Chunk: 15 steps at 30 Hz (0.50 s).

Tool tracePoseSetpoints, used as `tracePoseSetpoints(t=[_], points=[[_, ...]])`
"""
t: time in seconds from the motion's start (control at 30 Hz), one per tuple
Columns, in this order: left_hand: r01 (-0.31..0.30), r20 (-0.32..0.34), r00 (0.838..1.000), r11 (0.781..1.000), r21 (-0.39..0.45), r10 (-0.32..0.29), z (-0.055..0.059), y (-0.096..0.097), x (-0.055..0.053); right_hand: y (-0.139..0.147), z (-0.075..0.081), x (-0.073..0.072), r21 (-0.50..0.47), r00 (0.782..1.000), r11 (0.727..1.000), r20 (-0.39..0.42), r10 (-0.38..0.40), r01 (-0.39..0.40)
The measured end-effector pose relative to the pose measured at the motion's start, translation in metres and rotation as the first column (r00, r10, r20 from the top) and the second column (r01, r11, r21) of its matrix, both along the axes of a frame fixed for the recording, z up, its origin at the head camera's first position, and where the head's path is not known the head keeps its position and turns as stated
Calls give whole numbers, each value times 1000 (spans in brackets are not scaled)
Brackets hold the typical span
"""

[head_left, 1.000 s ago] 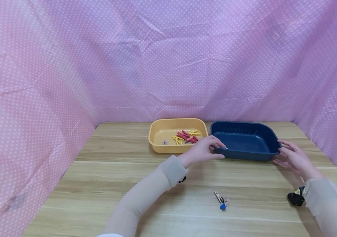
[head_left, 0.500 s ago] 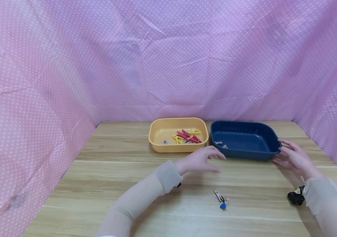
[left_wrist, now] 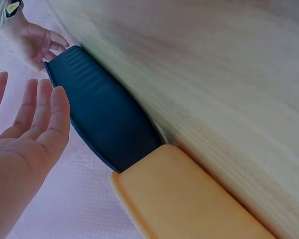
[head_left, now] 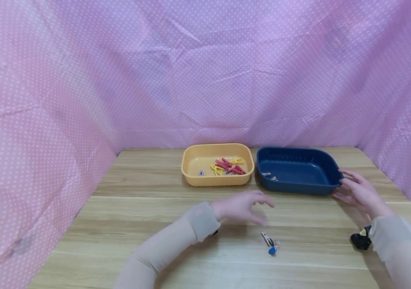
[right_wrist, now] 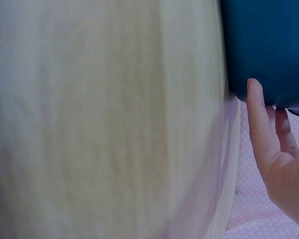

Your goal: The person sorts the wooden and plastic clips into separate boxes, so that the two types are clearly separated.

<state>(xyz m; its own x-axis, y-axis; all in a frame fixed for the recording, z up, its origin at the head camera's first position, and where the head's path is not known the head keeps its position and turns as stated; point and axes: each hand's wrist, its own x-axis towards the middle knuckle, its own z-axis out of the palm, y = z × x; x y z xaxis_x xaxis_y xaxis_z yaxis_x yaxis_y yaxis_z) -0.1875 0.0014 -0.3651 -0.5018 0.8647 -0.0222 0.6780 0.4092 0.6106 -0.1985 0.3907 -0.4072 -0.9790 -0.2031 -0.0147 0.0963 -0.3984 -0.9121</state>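
My left hand [head_left: 243,205] hangs over the table, thumb and fingers spread apart with nothing between them. Just in front of it lie a small wooden clothespin [head_left: 265,239] and a clip with a blue heart [head_left: 272,251]. My right hand [head_left: 358,192] touches the right end of a dark blue basin [head_left: 299,188], its fingers extended at the rim. In the right wrist view the thumb [right_wrist: 256,107] lies along the basin's outer wall. Small pale clips [head_left: 266,174] lie in the basin's near left corner.
A yellow basin [head_left: 212,181] stands left of the blue one, holding red clothespins [head_left: 237,169], yellow clothespins [head_left: 217,169] and a few greyish clips. Pink dotted cloth [head_left: 205,80] hangs behind and beside the wooden table [head_left: 136,192].
My left hand has drawn back from the blue basin's near left corner toward the clips on the table. Small clips now show in that corner. My right hand stays at the basin.
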Motion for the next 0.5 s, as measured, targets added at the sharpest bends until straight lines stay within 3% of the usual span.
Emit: tracePoseSetpoints(t=[0.2, 0.5], points=[[17, -13, 1000, 999, -42, -17, -3, 0, 5, 5, -5, -2, 5, 999, 1000, -34, 25, -25], [98, 15, 995, 984, -148, -96, -7, 3, 10, 0, 0, 0, -23, 1000, 1000, 15, 8, -7]])
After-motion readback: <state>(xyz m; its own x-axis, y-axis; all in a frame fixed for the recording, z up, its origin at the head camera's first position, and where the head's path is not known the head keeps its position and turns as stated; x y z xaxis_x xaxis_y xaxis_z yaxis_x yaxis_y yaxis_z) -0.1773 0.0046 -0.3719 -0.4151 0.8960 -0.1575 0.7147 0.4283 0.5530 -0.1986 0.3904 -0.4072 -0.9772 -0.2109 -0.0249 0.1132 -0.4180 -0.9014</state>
